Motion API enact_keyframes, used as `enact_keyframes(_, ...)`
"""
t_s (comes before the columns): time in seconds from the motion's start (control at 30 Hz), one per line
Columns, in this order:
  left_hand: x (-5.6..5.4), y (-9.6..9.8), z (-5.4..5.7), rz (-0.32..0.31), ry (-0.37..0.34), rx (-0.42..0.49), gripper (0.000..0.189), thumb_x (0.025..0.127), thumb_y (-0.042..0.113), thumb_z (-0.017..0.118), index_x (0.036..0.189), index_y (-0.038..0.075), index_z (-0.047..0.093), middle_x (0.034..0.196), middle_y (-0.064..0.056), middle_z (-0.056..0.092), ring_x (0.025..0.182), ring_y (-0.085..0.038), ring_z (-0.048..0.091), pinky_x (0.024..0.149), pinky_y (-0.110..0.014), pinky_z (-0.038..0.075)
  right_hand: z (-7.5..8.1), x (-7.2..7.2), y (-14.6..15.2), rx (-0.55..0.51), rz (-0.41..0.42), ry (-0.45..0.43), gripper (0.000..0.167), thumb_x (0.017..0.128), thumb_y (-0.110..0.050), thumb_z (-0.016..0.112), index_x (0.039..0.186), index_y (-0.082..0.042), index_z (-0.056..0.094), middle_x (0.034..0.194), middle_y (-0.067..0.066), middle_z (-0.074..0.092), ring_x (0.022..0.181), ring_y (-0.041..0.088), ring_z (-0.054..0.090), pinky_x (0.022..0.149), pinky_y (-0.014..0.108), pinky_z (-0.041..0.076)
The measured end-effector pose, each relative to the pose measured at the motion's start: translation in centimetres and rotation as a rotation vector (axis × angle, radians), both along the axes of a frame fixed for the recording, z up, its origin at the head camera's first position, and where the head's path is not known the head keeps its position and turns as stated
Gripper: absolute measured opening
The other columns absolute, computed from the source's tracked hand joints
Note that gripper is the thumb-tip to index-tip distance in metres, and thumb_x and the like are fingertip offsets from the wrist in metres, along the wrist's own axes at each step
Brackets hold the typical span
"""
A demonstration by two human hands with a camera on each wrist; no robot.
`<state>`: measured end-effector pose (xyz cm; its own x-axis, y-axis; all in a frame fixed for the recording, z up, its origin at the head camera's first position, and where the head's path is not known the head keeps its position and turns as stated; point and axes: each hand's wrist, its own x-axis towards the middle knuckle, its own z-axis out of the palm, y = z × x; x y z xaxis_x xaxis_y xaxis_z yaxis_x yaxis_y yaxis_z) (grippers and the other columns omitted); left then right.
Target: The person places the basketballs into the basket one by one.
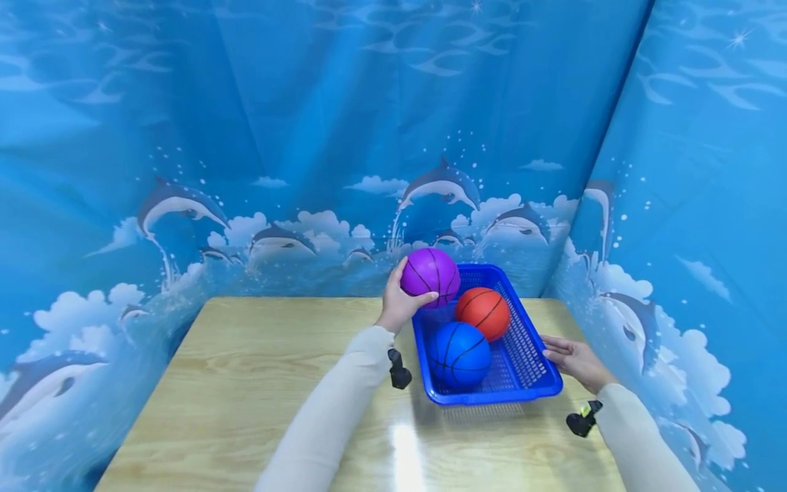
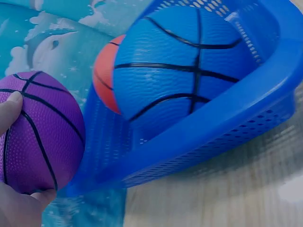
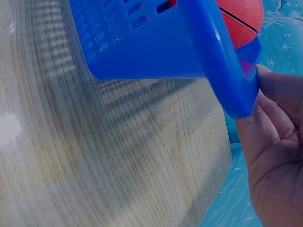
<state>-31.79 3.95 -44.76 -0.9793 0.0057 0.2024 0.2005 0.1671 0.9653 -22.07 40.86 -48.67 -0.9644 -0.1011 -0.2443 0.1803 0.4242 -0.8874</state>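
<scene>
My left hand [image 1: 399, 301] grips a purple ball [image 1: 432, 277] with black lines, its thumb on the near side and fingers on the far left. That ball overlaps the back left corner of a blue plastic basket [image 1: 492, 398] in the head view. Inside the basket are a red-orange ball [image 1: 483, 313] and, nearer me, a blue ball [image 1: 461, 354]. At the basket's right side, my right hand [image 1: 578, 362] pinches the rim [image 3: 215, 61] between thumb and fingers. The left wrist view shows the purple ball [image 2: 45, 137] beside the basket's edge.
A light wood table [image 1: 258, 383] lies under the basket, with its back edge just behind it. Blue curtains [image 1: 344, 137] printed with dolphins and clouds hang behind and to the right. A small black camera [image 1: 399, 372] is strapped to each wrist.
</scene>
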Motion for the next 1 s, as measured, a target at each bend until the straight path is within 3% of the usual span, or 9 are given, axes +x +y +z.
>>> enact_keyframes(0.23, 0.2, 0.7, -1.8, -0.06, 0.122, -0.229, 0.098, 0.071, 0.023, 0.086, 0.151, 0.018, 0.031, 0.155, -0.018, 0.024, 0.134, -0.042, 0.037, 0.102, -0.051, 0.043, 0.3, -0.2, -0.2, 0.02, 0.0, 0.01, 0.055, 0.1, -0.015, 0.05, 0.144, 0.011, 0.03, 0.14, 0.031, 0.042, 0.109, 0.021, 0.063, 0.088, 0.037, 0.054)
enact_keyframes(0.37, 0.3, 0.9, -2.1, -0.102, 0.179, -0.275, 0.094, 0.073, 0.024, 0.085, 0.151, 0.019, 0.032, 0.156, -0.019, 0.022, 0.135, -0.044, 0.036, 0.103, -0.052, 0.041, 0.4, -0.1, -0.4, 0.007, 0.004, 0.017, 0.055, 0.1, -0.015, 0.05, 0.144, 0.011, 0.03, 0.141, 0.032, 0.039, 0.112, 0.023, 0.062, 0.089, 0.036, 0.054)
enact_keyframes(0.6, 1.1, 0.4, -2.9, -0.111, 0.111, -0.295, 0.076, 0.083, 0.012, 0.075, 0.148, 0.01, 0.036, 0.153, -0.024, 0.027, 0.137, -0.044, 0.031, 0.108, -0.056, 0.033, -0.1, -0.2, -0.3, -0.015, 0.013, 0.019, 0.057, 0.1, -0.017, 0.051, 0.144, 0.011, 0.028, 0.143, 0.032, 0.036, 0.11, 0.017, 0.062, 0.088, 0.034, 0.054)
enact_keyframes(1.0, 1.3, -0.4, -3.6, -0.142, 0.062, -0.311, 0.077, 0.085, 0.012, 0.072, 0.15, 0.007, 0.031, 0.152, -0.019, 0.031, 0.138, -0.038, 0.032, 0.112, -0.05, 0.03, -0.3, -0.2, 0.0, 0.003, -0.011, 0.003, 0.056, 0.1, -0.017, 0.05, 0.144, 0.01, 0.03, 0.143, 0.031, 0.037, 0.112, 0.019, 0.061, 0.089, 0.034, 0.054)
